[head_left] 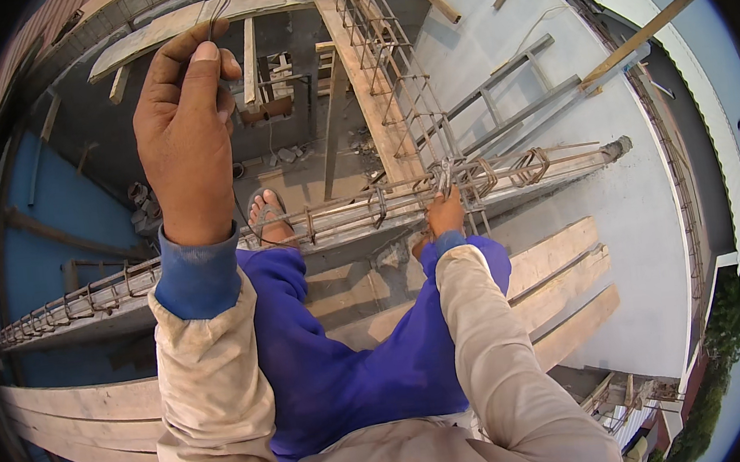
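My left hand (pixel 186 128) is raised high at the left, thumb and fingers pinched on a few thin, dark tie wires (pixel 218 12) that stick up past the fingertips. Lower and to the right, my right hand (pixel 446 213) is closed around a small metal tool that looks like pincers (pixel 445 173). The tool's head lies at the crossing of two rebar cages. One cage (pixel 324 215) runs across in front of me; the other cage (pixel 404 76) leads away from there. The tool's handles are mostly hidden in my fist.
Wooden planks (pixel 560 257) lie beside my legs on the right, with more planks (pixel 84 410) at the left. A long board (pixel 370 97) runs beneath the far cage. A metal ladder (pixel 509 97) leans near the white wall (pixel 604 208). A floor with rubble (pixel 287 154) shows well below.
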Demonstrator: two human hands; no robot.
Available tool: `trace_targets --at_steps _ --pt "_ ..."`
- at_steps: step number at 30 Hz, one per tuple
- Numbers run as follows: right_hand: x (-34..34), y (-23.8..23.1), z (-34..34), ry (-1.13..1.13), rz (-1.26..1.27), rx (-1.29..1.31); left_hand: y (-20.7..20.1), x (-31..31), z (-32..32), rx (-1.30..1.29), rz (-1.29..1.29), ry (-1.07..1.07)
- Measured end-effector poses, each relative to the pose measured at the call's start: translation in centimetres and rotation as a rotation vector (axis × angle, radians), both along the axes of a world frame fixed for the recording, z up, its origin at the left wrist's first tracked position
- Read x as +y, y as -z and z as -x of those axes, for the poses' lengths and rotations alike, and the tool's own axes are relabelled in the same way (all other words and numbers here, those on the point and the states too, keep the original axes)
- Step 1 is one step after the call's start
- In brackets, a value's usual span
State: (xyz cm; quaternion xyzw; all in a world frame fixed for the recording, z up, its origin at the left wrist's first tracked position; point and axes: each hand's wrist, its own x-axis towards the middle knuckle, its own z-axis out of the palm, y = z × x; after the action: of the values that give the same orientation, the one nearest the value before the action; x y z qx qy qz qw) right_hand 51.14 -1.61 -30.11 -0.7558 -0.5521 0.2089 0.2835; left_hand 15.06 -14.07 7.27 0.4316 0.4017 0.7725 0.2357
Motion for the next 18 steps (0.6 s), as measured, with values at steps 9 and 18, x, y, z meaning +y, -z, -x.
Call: trace_targets --at_steps 9,18 --pt "-0.2 -0.8 0.3 0.062 -0.066 -0.033 0.8 0.3 1.6 0.115 0.059 -0.09" --pt "-0.6 1.2 -0.7 -0.174 -0.136 -0.428 1.0 0.9 0.7 -0.102 -0.017 0.105"
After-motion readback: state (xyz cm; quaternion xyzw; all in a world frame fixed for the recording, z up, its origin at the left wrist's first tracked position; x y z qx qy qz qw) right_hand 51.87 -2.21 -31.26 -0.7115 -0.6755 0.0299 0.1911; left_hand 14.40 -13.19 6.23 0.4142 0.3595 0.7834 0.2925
